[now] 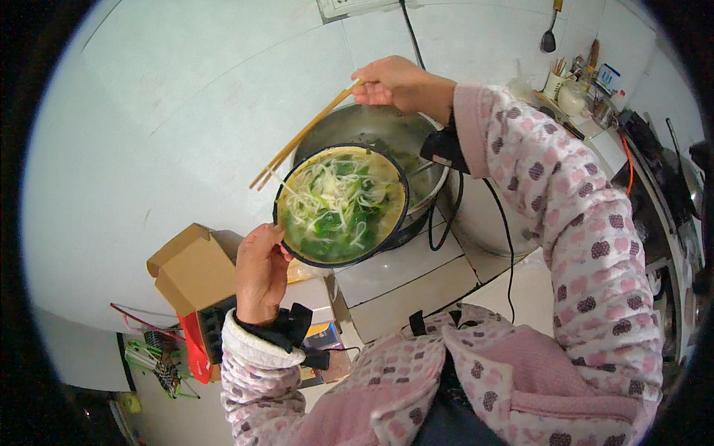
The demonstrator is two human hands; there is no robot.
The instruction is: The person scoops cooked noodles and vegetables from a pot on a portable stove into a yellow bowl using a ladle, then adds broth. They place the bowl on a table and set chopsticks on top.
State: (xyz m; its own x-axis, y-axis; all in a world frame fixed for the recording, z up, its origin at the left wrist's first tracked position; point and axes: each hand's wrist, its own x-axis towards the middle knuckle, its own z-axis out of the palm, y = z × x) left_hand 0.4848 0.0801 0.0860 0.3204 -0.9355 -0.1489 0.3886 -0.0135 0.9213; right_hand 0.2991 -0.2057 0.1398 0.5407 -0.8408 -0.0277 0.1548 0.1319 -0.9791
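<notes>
My left hand (262, 273) grips the dark rim of a yellow enamel bowl (399, 223), its thumb at the edge. The bowl is filled with soup of white noodles (332, 195) and green leafy vegetables (337, 226). My right hand (393, 83) holds a pair of wooden chopsticks (305, 135) near their upper ends. The chopstick tips slant down to the left, beyond the bowl's upper left rim, beside a few white strands. Behind and partly under the bowl stands a wide metal pot (340, 121) with liquid and some greens inside; the bowl hides part of it.
An open cardboard box (192, 270) stands at the left against the white wall. A large round metal lid or vessel (485, 223) is right of the pot, with black cables (505, 223) nearby. Jars (573, 97) and utensils line the right counter. A spatula (549, 40) hangs on the wall.
</notes>
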